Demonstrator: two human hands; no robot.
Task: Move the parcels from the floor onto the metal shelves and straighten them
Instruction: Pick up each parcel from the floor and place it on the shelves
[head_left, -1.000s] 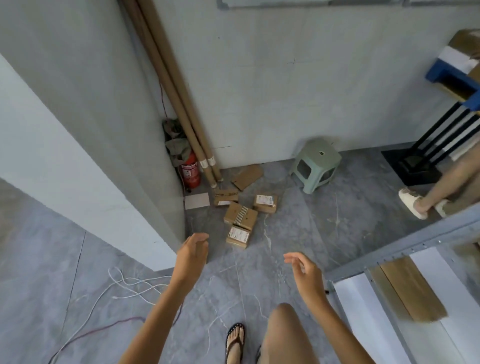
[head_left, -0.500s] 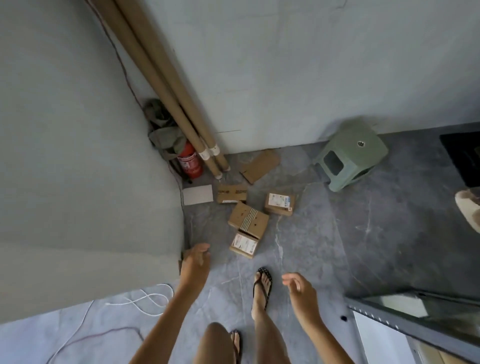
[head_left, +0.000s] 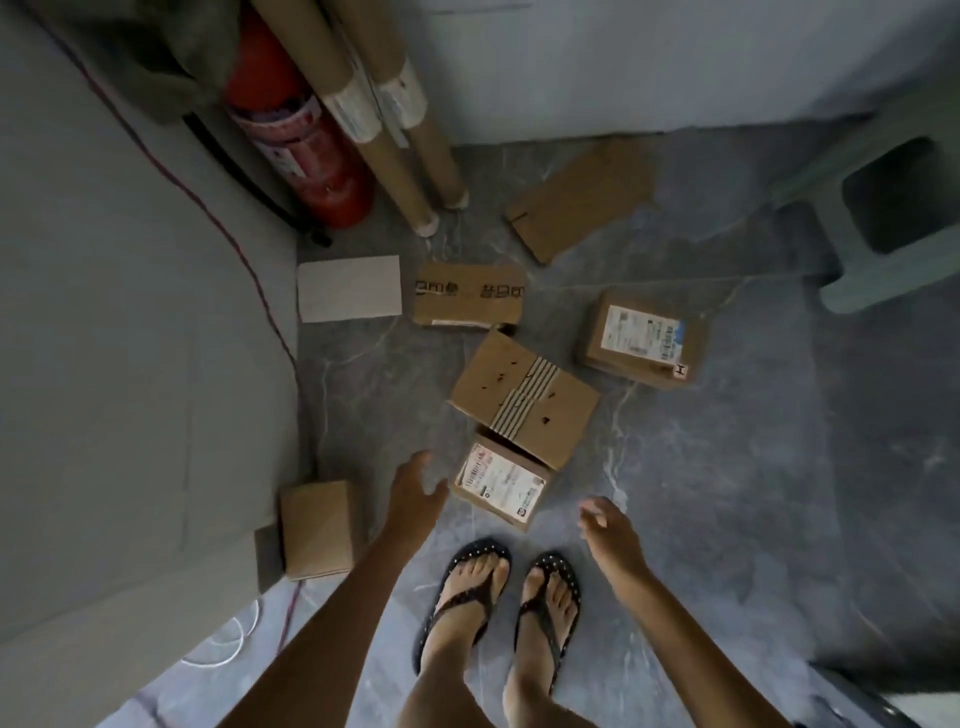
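Left hand (head_left: 415, 491): fingers loose, slightly apart, holding nothing. Small labelled parcel (head_left: 497, 486) lies on the floor just right of them. Right hand (head_left: 609, 530): fingers loosely curled, empty, same parcel to their left. Striped-tape parcel (head_left: 524, 400) lies beyond both hands' fingers.

Single view, head-worn, wide-angle. Points steeply down at the floor (head_left: 753, 493), facing a wall (head_left: 571, 67) corner. Own feet (head_left: 498, 597) sit at bottom centre; forearms (head_left: 337, 613) enter from the bottom edge. Parcels (head_left: 524, 397) lie close, mid-frame.
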